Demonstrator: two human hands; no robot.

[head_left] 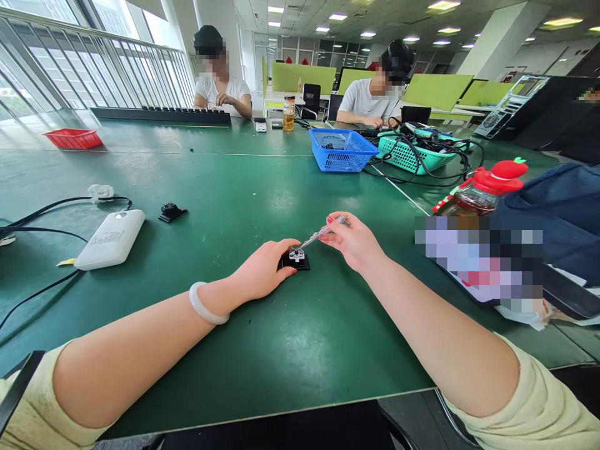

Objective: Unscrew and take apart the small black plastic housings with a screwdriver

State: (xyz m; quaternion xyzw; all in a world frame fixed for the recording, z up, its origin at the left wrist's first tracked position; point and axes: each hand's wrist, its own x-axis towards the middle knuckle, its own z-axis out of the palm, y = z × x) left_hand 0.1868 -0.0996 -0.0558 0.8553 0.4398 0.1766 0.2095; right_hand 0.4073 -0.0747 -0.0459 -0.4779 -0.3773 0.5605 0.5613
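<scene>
My left hand (263, 269) lies on the green table (225, 369) with thumb and fingers closed around a small black part (302, 264). A pale, clear piece sits on top of that part. In my right hand (355, 241) is a slim screwdriver (323, 232) with a clear handle, pinched between thumb and fingertips. It slants down to the left, and its tip is at the black part's upper edge; whether it touches is too small to tell. Left of my hands rests a second small black part (171, 212).
At the left lies a white power bank (112, 239) with black cables. A red tray (74, 138), a blue basket (342, 150) and a green basket (417, 153) of cables stand farther back. A red-lidded bottle (487, 187) is at right. Two people sit across the table.
</scene>
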